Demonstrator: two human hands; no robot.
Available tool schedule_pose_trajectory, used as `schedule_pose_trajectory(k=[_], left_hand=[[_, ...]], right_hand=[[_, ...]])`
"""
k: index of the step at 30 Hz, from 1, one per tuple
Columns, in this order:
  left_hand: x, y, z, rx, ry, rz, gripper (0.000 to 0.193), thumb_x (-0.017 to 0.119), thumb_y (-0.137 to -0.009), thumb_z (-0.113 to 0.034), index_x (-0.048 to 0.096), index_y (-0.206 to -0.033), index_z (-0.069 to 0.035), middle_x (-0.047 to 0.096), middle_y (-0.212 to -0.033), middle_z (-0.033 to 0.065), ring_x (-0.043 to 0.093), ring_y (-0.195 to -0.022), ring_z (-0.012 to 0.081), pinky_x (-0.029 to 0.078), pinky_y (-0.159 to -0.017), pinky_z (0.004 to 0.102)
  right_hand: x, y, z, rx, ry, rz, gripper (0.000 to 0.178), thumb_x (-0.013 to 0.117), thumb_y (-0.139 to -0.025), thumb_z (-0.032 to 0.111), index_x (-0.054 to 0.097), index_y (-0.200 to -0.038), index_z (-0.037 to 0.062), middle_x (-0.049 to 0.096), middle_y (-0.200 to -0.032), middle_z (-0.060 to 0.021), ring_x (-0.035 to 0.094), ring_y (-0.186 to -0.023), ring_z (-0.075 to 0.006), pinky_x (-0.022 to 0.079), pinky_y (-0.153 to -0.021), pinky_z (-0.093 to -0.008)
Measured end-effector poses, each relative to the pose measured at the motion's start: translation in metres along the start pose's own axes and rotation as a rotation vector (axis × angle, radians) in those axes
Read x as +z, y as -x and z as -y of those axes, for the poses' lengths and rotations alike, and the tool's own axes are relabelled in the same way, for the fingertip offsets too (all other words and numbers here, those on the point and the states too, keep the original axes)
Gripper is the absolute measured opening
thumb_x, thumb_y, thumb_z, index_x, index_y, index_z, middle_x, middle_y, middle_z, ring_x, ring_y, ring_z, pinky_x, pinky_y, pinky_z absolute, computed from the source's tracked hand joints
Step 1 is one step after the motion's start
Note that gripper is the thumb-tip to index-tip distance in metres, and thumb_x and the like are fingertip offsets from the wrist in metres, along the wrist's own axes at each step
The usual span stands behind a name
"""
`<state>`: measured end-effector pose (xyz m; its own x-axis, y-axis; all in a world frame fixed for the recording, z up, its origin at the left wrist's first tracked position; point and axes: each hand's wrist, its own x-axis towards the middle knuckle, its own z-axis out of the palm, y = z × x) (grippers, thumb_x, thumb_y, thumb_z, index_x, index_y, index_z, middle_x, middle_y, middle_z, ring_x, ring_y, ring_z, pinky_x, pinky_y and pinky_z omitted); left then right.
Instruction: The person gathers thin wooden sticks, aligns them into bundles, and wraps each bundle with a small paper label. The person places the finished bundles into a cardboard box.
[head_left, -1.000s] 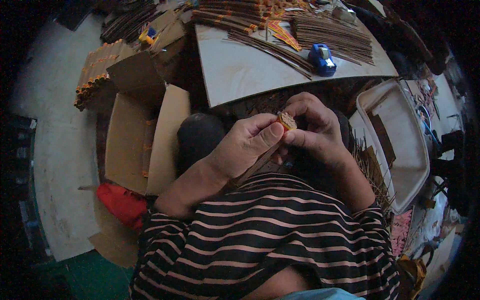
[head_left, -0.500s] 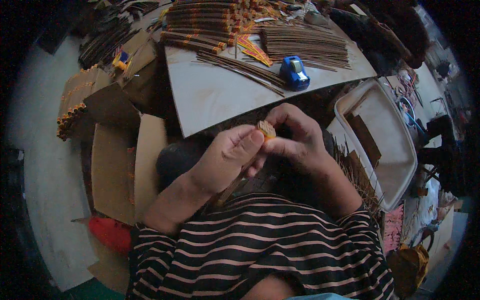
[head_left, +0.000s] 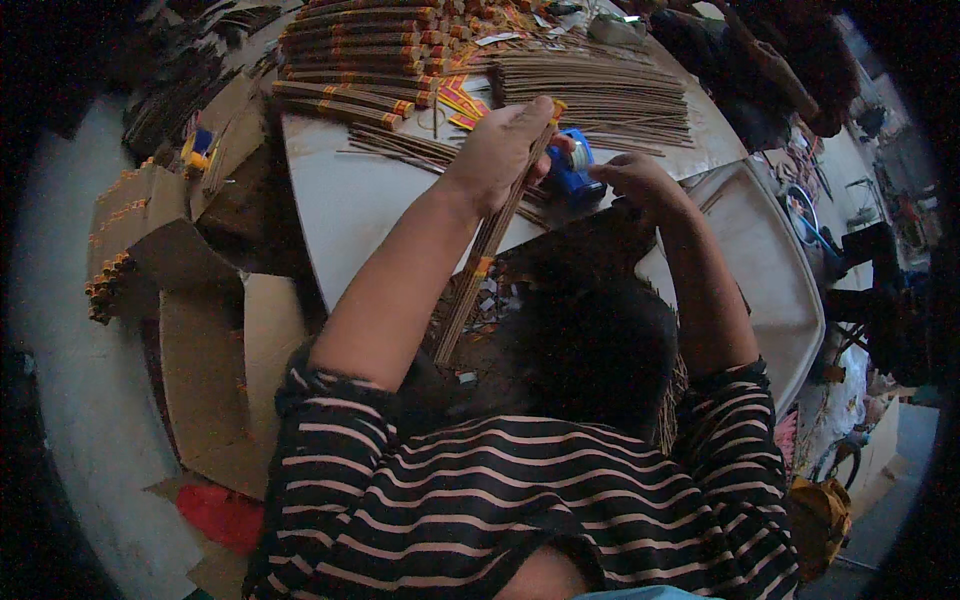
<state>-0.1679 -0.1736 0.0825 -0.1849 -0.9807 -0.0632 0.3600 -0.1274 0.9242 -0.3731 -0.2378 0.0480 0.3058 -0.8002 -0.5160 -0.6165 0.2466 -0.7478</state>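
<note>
A worker in a striped shirt (head_left: 540, 480) reaches across a white-topped table (head_left: 335, 205), left hand (head_left: 505, 155) wrapped firmly around a bundle of thin brown sticks (head_left: 493, 245), apparently incense, and right hand (head_left: 640, 182) extended to a blue tape dispenser (head_left: 577, 165). The right fingers lie at the dispenser's side; whether they pinch tape or merely touch the body cannot be told. The bundle slants, its upper end, banded in red and yellow, raised beside the dispenser, its lower end overhanging the table's front edge above the dark-clad lap (head_left: 600, 345). The step appears to be fetching tape for the upper band; the next move seems to call for tearing a short strip without letting the wrap loosen. The dispenser sits close to the front edge, with loose sticks (head_left: 600, 95) just behind it and a white plastic tub (head_left: 785, 335) crowding the right forearm. Bare tabletop opens to the left of the left forearm, short of the stacked bundles (head_left: 350, 50), and there is free space above the lap.
</note>
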Motion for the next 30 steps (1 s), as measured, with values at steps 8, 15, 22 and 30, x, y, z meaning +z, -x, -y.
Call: schedule_pose_trajectory(k=[8, 15, 22, 30], left_hand=[[-0.018, -0.073, 0.047, -0.149, -0.007, 0.011, 0.04, 0.049, -0.086, -0.042, 0.05, -0.095, -0.002, 0.063, -0.09, 0.0119, 0.049, -0.048, 0.0088, 0.04, -0.043, 0.0222], [-0.018, -0.076, 0.057, -0.167, 0.029, -0.044, 0.038, 0.049, -0.086, -0.041, 0.051, -0.094, -0.004, 0.061, -0.083, 0.0104, 0.05, -0.047, 0.0113, 0.038, -0.041, 0.0244], [-0.021, -0.078, 0.056, -0.212, 0.104, -0.055, 0.036, 0.048, -0.087, -0.042, 0.05, -0.089, -0.006, 0.063, -0.088, 0.0125, 0.048, -0.045, 0.0096, 0.038, -0.04, 0.0219], [-0.019, -0.079, 0.054, -0.207, 0.08, -0.076, 0.038, 0.049, -0.087, -0.04, 0.05, -0.091, -0.002, 0.062, -0.085, 0.0137, 0.049, -0.045, 0.0117, 0.037, -0.04, 0.025]], right_hand=[[0.009, -0.011, -0.013, -0.059, -0.349, 0.073, 0.026, 0.064, -0.077, 0.022, 0.058, -0.087, -0.0011, 0.055, -0.074, -0.0051, 0.052, -0.072, -0.0134, 0.042, -0.065, -0.0263], [0.017, 0.008, -0.016, -0.079, -0.728, 0.041, 0.019, 0.062, -0.078, 0.018, 0.056, -0.087, 0.0029, 0.057, -0.078, -0.0044, 0.054, -0.071, -0.0134, 0.044, -0.062, -0.0259], [0.029, 0.017, -0.052, -0.05, -0.671, -0.078, 0.014, 0.06, -0.079, 0.017, 0.055, -0.083, 0.0046, 0.055, -0.067, -0.0029, 0.053, -0.056, -0.014, 0.046, -0.055, -0.0259], [0.044, 0.011, -0.068, -0.005, -0.943, 0.043, 0.018, 0.062, -0.079, 0.022, 0.058, -0.081, 0.0043, 0.055, -0.066, -0.0007, 0.051, -0.057, -0.0101, 0.038, -0.052, -0.0233]])
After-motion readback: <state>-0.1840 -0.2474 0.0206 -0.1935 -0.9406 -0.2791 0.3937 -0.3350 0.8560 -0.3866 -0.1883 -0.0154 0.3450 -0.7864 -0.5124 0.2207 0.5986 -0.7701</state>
